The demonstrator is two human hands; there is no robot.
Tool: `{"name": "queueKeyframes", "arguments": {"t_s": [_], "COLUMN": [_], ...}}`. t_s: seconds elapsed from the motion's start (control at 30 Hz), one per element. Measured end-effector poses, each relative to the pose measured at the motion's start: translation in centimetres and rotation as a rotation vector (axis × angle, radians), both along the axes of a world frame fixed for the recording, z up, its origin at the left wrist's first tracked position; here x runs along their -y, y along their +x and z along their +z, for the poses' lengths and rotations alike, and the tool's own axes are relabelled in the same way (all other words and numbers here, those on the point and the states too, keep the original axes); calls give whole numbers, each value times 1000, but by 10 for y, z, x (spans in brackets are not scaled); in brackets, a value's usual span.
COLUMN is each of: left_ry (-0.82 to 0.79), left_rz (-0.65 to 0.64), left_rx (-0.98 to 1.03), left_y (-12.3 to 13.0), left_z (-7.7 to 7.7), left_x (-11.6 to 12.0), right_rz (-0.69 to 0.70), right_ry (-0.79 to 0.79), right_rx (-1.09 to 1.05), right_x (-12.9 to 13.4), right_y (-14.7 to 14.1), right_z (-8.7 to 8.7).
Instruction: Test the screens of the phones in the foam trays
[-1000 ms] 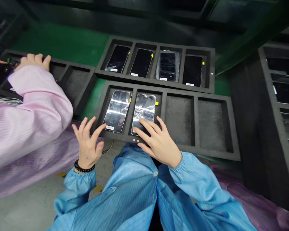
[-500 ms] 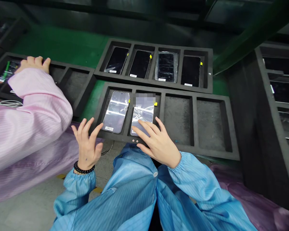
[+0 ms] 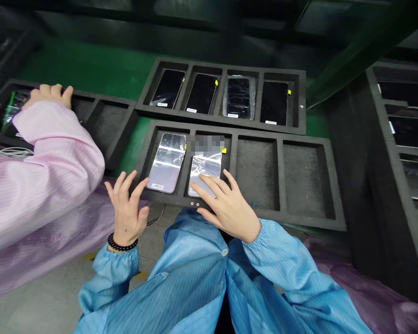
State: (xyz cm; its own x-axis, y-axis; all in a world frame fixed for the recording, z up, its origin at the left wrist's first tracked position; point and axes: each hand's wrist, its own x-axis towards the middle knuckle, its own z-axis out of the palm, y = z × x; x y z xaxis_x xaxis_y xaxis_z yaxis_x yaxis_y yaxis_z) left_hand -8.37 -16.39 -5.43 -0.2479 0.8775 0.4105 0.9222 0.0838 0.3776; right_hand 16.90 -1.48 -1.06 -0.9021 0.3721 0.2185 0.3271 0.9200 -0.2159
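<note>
Rectangular phone with crinkled clear film (image 3: 208,163) lay in the near black foam tray (image 3: 308,181), second compartment from left, under my right hand (image 3: 231,204), fingers spread, hiding its lower end. My left hand (image 3: 127,208), fingers apart, sat by the glossy film-covered phone (image 3: 167,162) left of it; contact unclear. Beyond: matte far foam tray (image 3: 301,86), four dark phones (image 3: 201,93). Pink striped sleeve (image 3: 61,134) at left.

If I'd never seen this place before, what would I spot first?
Probably the two shiny screens in the left half of the nearer tray, with the wearer's right hand over one. Next, the big pink sleeve of another person at the left, and the bright blue sleeves at the bottom.
</note>
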Motion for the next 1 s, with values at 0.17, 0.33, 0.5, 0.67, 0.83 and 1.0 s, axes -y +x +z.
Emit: {"name": "queueKeyframes", "arguments": {"t_s": [0.17,0.33,0.5,0.67,0.83,1.0], "left_ry": [-24,-8,-1,-78,-1,16], "left_rz": [-17,-4,17,25,35,-43], "left_rx": [-46,-47,-30,-71,-69,-36], "left_y": [0,-1,-1,-1,1,-9], "left_z": [1,3,2,0,8,36], "left_x": [-5,-3,2,3,-3,-46], "right_rz": [21,4,-3,19,7,7], "right_ry": [25,-6,-26,5,-7,-32], "right_rx": [-7,-10,-21,-26,-34,-14], "right_x": [1,1,1,0,0,0], "right_y": [-1,1,1,0,1,0], "right_z": [-1,-2,-2,-2,-2,-2]}}
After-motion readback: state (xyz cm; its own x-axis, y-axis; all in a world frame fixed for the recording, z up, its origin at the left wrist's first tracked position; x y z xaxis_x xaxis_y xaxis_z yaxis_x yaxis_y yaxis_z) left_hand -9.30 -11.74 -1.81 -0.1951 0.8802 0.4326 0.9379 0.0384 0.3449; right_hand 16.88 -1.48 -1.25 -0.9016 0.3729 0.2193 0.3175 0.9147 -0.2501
